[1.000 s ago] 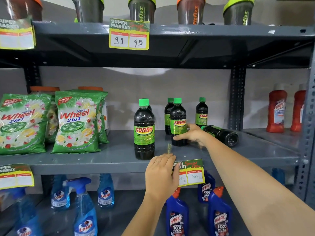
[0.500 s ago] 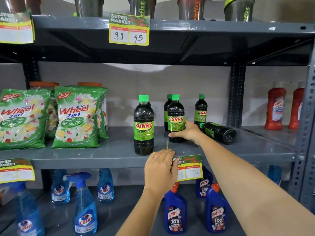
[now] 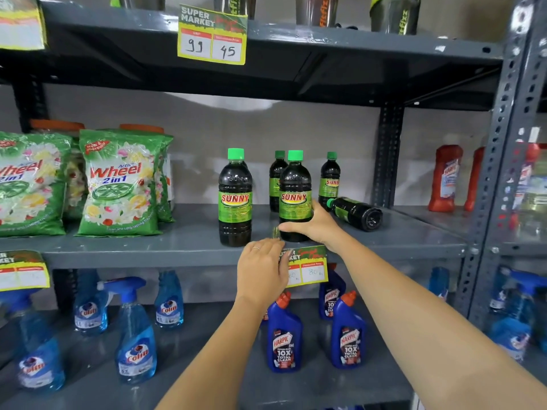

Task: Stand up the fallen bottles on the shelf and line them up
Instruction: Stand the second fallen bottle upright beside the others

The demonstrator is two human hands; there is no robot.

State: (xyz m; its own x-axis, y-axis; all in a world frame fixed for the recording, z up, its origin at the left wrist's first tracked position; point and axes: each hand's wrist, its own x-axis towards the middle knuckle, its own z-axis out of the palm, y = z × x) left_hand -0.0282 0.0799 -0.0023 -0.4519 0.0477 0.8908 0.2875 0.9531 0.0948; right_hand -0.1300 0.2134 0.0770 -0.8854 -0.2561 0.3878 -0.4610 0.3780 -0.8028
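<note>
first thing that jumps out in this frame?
The right hand gripping an upright green-capped Sunny bottle at the middle shelf's front edge. Just right of it, one fallen bottle lies on its side, base toward the camera. The left hand rests on the shelf lip beside the price tag.

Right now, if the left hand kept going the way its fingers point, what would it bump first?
Probably the shelf edge, then the front Sunny bottle just beyond the left hand. Depth is hard to judge.
</note>
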